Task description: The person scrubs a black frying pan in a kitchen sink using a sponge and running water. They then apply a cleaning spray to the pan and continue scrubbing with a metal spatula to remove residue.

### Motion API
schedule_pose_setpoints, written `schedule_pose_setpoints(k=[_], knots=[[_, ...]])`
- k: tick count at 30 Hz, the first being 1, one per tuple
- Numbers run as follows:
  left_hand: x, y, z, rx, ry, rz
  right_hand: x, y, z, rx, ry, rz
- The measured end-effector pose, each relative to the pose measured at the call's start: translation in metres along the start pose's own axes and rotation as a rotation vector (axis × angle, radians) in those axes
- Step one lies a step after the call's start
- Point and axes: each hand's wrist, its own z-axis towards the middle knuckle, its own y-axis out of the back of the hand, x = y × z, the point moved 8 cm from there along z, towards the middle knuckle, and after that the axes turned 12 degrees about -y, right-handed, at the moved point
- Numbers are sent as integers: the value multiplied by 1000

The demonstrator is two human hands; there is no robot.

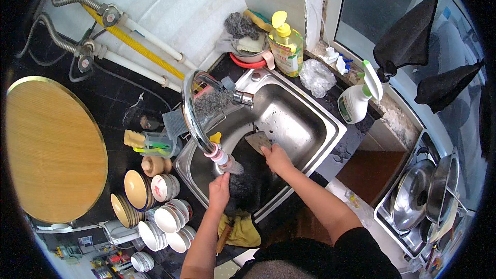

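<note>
In the sink lies a black wok, its wooden handle pointing toward me. My right hand is closed round a flat, greyish blade-like scraper over the wok's far side. At the wok's left edge my left hand is closed, its fingertips on the rim, just under the spray nozzle. Water fans out of this nozzle into the wok. The chrome faucet arches above, and a yellow cloth lies at the sink's near edge.
Stacked bowls and a clear cup of utensils crowd the left counter beside a round wooden board. Behind the sink stand a yellow-capped soap bottle and a white spray bottle. Pans with glass lids sit far right.
</note>
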Motion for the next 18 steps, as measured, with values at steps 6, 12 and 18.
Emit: schedule_pose_setpoints(k=[6, 12, 18], knots=[[-3, -4, -2, 3, 5, -20, 6, 4, -42, 221, -39, 4], [-5, 3, 1, 26, 11, 82, 8, -2, -25, 80, -13, -28], [6, 2, 1, 6, 26, 46, -1, -9, 0, 84, 6, 130]])
